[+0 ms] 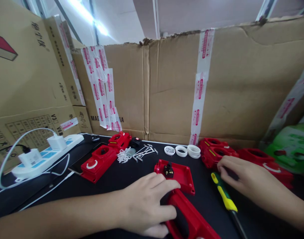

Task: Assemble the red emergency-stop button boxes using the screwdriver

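Observation:
My left hand (148, 205) rests on a red plastic housing (184, 202) that lies open side up on the black table, fingers wrapped round its long handle part. A small black part (168, 170) sits inside the housing's boxy end. My right hand (238, 176) lies further right, fingers curled down on the table beside a pile of red housing pieces (216, 152); what it grips, if anything, is hidden. A yellow and green screwdriver (225, 196) lies between the two hands, just left of my right hand.
A finished red unit (98, 162) and another red piece (120, 140) lie at the left middle. Screws (144, 152), white ties (123, 155) and white rings (183, 151) sit along the back. A white power strip (44, 156) with chargers is far left. Cardboard walls (176, 86) surround the table.

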Tool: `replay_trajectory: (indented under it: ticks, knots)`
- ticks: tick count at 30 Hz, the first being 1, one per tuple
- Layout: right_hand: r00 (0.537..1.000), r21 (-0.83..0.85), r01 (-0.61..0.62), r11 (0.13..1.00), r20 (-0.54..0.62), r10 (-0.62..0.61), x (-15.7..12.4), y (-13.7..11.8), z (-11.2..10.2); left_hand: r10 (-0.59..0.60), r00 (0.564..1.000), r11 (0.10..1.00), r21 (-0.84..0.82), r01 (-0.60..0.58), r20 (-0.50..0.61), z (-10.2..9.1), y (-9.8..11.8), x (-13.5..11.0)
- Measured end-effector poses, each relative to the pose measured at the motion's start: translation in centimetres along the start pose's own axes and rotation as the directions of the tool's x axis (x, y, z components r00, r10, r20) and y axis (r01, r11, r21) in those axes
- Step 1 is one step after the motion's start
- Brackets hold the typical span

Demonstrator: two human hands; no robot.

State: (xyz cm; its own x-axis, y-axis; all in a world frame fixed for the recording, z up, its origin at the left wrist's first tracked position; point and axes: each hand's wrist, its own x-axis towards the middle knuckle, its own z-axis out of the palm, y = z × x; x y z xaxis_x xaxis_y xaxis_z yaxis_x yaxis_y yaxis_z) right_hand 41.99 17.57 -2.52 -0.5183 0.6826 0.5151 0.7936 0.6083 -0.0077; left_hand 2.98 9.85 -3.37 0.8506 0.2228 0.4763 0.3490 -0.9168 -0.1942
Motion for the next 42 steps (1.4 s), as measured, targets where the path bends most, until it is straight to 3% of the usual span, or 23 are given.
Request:
replay_trajectory:
  ticks: [14, 19, 25, 28, 32, 36, 42]
  knots:
    - [0.998, -0.017, -0.017, 1.000, 0.056, 0.018, -0.1, 0.1, 0.3, 0.040, 0.999, 0.997, -0.071, -0.039, 0.010, 0.1, 0.2, 0.2]
    - [0.994, 0.017, -0.041, 0.999, 0.106, 0.039, 0.0, -0.1, -0.3, 0.080, 0.996, 0.995, -0.061, -0.077, 0.039, -0.7, -1.7, -0.3]
    - [0.974, 0.093, -0.039, 0.995, 0.227, 0.017, 0.3, -1.3, -2.1, -0.082, 0.993, 0.965, -0.242, 0.101, 0.088, -0.9, -4.3, -0.9]
    - [0.955, 0.136, -0.027, 0.990, 0.295, -0.015, 0.3, -1.7, -1.9, -0.073, 0.990, 0.959, -0.263, 0.103, 0.123, -0.3, -4.0, -0.8]
    - [0.938, 0.170, -0.060, 0.984, 0.347, -0.003, 0.3, -1.5, -1.1, -0.030, 0.991, 0.985, -0.162, 0.052, 0.131, 0.3, -2.7, -0.4]
    - [0.926, 0.193, -0.091, 0.977, 0.377, 0.012, 0.4, -1.3, -1.0, -0.050, 0.989, 0.994, -0.085, 0.062, 0.138, 0.1, -1.9, -0.2]
    - [0.918, 0.183, -0.107, 0.977, 0.395, 0.027, 0.3, -1.4, -1.1, -0.068, 0.986, 0.991, -0.100, 0.084, 0.152, -0.2, -1.6, 0.1]
